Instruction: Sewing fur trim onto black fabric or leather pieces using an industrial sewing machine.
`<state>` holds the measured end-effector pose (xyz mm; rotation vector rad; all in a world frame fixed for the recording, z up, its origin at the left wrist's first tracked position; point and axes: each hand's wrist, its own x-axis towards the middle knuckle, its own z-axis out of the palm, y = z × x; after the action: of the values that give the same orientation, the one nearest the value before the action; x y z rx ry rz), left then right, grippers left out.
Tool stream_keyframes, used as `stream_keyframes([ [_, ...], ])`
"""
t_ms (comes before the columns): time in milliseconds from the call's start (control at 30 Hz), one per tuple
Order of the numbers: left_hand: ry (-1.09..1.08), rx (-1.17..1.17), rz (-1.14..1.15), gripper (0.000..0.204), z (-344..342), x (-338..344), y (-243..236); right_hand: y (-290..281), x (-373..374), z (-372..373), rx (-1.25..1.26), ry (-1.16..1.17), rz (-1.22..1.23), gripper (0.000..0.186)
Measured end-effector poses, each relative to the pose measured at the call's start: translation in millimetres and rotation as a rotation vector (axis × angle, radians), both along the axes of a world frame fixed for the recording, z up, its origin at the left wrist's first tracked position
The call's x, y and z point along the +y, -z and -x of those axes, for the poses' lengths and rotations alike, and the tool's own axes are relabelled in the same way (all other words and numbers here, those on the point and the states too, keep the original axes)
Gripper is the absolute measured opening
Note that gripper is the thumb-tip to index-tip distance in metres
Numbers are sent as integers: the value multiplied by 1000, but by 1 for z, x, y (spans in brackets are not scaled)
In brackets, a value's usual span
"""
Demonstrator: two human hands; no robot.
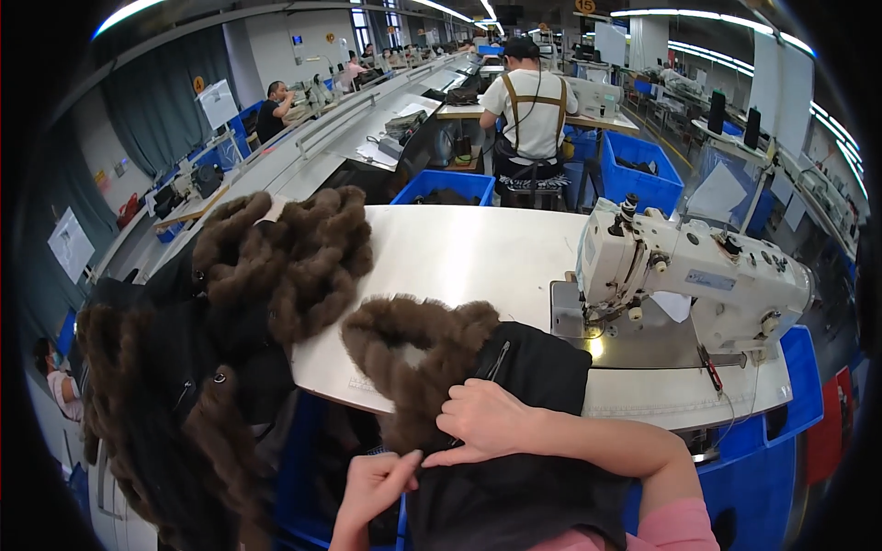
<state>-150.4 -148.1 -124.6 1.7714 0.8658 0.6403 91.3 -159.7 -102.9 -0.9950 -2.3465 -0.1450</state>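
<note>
- Fingers of the left hand (372,487) are drawn together, thumb against forefinger, pinching the near-left edge of a black garment piece (542,376). Those of the right hand (491,418) curl over its black cloth, gripping it, the thumb reaching to the left thumb's tip.
- That garment piece lies across the near edge of the white sewing table (441,239), its lower part hanging toward the person's lap. Brown fur trim (427,386) loops along its left side, and a metal zipper (499,358) shows just above the right hand.
- Right of it stands a white industrial sewing machine (698,271), with red-handled thread snips (709,367) near its base.
- On the left, a heap of fur-trimmed black garments (317,262) covers the table's end and droops over the side.
- Beyond the table are a blue bin (473,190) and a seated co-worker (528,115) in a white shirt, back turned.
</note>
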Motion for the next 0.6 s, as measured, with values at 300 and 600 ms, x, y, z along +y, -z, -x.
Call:
stream_keyframes([
  [300, 409, -475, 830, 32, -62, 24, -45, 6, -40, 3, 140, -252, -461, 41],
  [600, 467, -133, -30, 19, -56, -28, -10, 11, -87, 31, 146, -476, -372, 44],
])
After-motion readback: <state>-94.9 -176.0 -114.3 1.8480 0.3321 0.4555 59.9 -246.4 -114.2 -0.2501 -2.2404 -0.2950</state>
